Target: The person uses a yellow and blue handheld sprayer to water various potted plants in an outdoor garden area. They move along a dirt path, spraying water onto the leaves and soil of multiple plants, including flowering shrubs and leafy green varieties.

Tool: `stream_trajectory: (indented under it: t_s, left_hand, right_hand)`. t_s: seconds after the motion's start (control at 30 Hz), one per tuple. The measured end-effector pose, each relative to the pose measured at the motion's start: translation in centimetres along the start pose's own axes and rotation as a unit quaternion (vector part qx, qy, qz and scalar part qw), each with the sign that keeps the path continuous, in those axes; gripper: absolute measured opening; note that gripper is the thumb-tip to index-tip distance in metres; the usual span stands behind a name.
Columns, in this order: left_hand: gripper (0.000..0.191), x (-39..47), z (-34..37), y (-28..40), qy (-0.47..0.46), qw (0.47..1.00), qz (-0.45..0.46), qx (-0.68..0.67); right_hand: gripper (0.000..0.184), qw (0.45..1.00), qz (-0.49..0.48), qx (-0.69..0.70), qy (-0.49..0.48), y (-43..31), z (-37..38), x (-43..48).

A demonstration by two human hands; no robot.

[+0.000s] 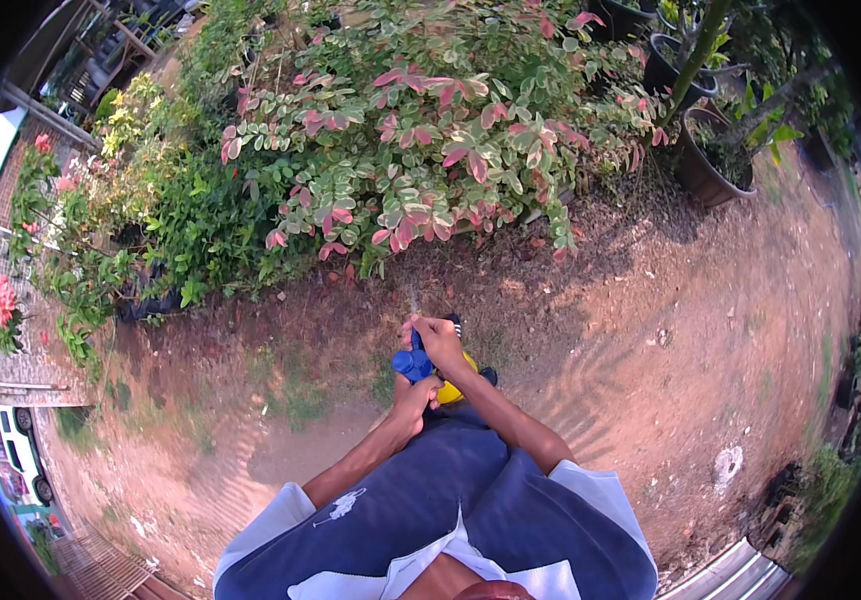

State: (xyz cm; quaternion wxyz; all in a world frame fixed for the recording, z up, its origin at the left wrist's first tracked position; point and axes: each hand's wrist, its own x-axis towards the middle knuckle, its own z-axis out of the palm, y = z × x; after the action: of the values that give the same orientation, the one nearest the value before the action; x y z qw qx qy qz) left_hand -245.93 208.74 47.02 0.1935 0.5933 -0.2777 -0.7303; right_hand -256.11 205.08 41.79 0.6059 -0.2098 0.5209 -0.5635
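Note:
Close to my body, both hands are at a spray bottle with a blue head (412, 363) and a yellow body (451, 391). My left hand (414, 397) grips it just below the head. At the bottle's front, my right hand (436, 341) is closed around the blue nozzle. A thin, pale streak like spray extends forward from the nozzle tip. Beyond it stands a bushy shrub (430, 150) with green, cream and pink leaves. Parts of the bottle are hidden by my hands and forearm.
Brown plastic plant pots (708, 161) stand at the right end of the shrub. Green and flowering plants (205, 217) grow at the left. Bare reddish soil (625, 360) surrounds me. A white vehicle (21, 450) is at the far left, and metal sheeting (734, 577) lies behind at right.

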Motion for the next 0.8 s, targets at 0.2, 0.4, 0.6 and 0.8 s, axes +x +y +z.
stream_trajectory:
  t_s: [0.2,0.4,0.6,0.8]
  left_hand:
    - [0.021,-0.1,0.2,0.7,0.005,1.000,-0.007,-0.007]
    - [0.019,0.6,0.0,0.8,0.021,0.999,0.008,-0.026]
    - [0.021,1.5,-0.6,1.7,0.025,0.998,0.038,-0.053]
    - [0.038,2.4,-0.5,3.4,0.060,0.996,0.022,-0.068]
  right_hand:
    - [0.036,1.000,0.010,-0.011,0.010,-0.7,0.4,0.1]
    - [0.035,0.998,0.042,-0.043,0.001,-1.1,1.1,1.5]
    - [0.034,0.996,0.060,-0.062,-0.036,-2.6,2.3,2.7]
    - [0.037,0.996,0.038,-0.028,-0.079,-2.6,3.0,4.4]
